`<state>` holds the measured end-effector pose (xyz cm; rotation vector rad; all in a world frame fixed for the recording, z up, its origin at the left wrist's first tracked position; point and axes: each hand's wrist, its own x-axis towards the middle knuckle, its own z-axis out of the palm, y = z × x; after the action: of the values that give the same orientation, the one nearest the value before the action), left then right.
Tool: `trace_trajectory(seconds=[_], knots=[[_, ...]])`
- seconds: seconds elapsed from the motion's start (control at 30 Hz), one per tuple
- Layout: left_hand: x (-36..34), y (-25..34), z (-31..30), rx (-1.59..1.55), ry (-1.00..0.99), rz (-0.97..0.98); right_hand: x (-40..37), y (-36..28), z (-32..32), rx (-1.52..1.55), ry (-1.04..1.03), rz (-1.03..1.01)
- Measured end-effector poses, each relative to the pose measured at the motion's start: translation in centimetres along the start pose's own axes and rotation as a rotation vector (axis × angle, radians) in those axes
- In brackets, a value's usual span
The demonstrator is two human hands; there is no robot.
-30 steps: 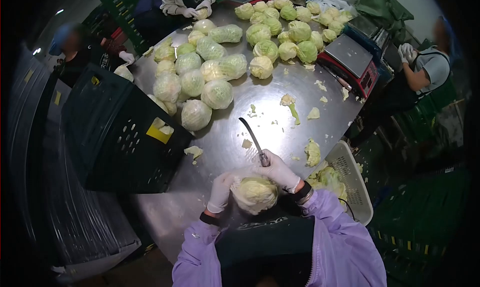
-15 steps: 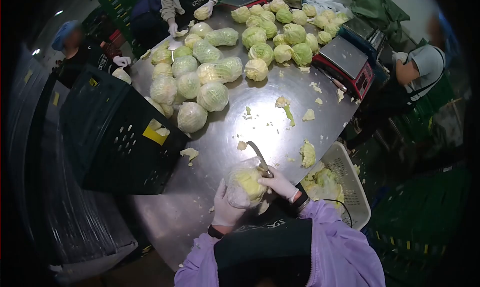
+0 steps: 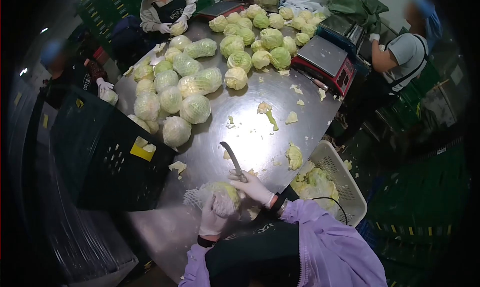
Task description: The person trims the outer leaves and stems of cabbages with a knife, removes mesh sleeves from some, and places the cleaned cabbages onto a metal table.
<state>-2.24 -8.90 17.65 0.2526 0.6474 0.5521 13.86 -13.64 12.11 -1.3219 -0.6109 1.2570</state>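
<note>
My left hand, in a white glove, is wrapped around a cabbage close over the near part of the metal table. White foam netting bunches out from the cabbage's left side, while its pale green leaves show at the upper right. In my gloved right hand is a curved knife, gripped by the handle, its blade pointing up and away to the left. That hand is just right of the cabbage. Loose leaf scraps lie beneath my right wrist.
Netted cabbages cluster at the far left, bare cabbages behind the middle. A dark crate stands left. A red scale and a white basket of leaves are right. Three other people stand around the table.
The foam netting now spreads out to the cabbage's left. The cabbage has turned in my left hand, and the knife has come away from it. The whole view has shifted.
</note>
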Motion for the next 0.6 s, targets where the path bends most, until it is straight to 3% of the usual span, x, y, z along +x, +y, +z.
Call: trace_trajectory(seconds=[0.03,0.07,0.13,0.2,0.23,0.3,0.33,0.4,0.47,0.5,0.57,0.6], knots=[[1.3,0.6,-3.5,-0.184,-0.616,-0.097,-0.5,-1.6,-0.3,0.19,-0.171,0.0],[0.6,1.0,-1.9,-0.193,-0.609,-0.101,-1.5,-3.4,-0.3,0.381,-0.342,0.011],[-0.9,3.2,4.1,0.815,-0.396,0.142,-2.9,-6.3,0.4,0.295,-0.455,0.093],[-0.7,5.4,6.1,0.74,-0.463,0.133,-2.2,-6.8,1.2,0.327,-0.447,0.08],[-0.8,6.6,5.9,0.84,-0.412,0.225,-0.8,-5.8,1.0,0.39,-0.225,0.108],[-1.6,8.4,6.8,0.892,-0.338,0.34,-0.3,-8.4,-2.0,0.379,-0.017,0.043],[-2.1,9.1,7.7,0.847,-0.327,0.37,-0.4,-11.3,-2.8,0.383,0.139,-0.048],[-0.6,9.5,5.2,0.99,-0.199,0.445,0.8,-13.6,-7.1,0.567,0.247,-0.276],[1.5,8.0,2.7,1.552,-0.084,0.654,2.0,-13.5,-10.3,0.127,0.477,-0.34],[2.5,6.7,2.0,1.797,-0.102,0.596,3.1,-11.1,-12.2,-0.137,0.479,-0.328],[5.1,3.8,0.5,1.729,-0.124,0.619,3.9,-4.6,-15.5,-0.745,0.481,-0.364],[6.2,3.0,0.5,1.7,-0.093,0.643,2.6,-1.3,-17.4,-0.95,0.45,-0.282]])
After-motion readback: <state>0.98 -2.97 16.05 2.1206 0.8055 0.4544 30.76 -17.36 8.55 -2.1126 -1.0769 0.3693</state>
